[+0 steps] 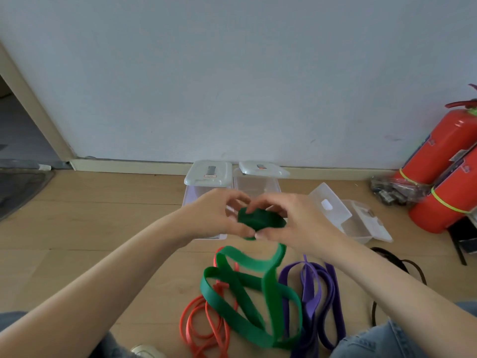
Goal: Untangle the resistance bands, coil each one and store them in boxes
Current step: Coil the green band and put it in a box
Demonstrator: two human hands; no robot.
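Against the wall stand three clear boxes [361, 223], straight beyond both hands. Below them the green band [254, 301] trails down to the floor, its coiled end pinched between left hand [219, 215] and right hand [296, 223]. One orange band [204, 324], one purple band [317, 293] lie loose.

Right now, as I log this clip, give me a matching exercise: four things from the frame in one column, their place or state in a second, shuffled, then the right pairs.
Things:
1. green band
2. orange band
3. purple band
4. rightmost box

Places or states:
A. lying on the floor left of the green one
B. open, lid tipped up
C. partly coiled between the left hand and right hand
D. lying on the floor right of the green one

Pairs: 1-C, 2-A, 3-D, 4-B
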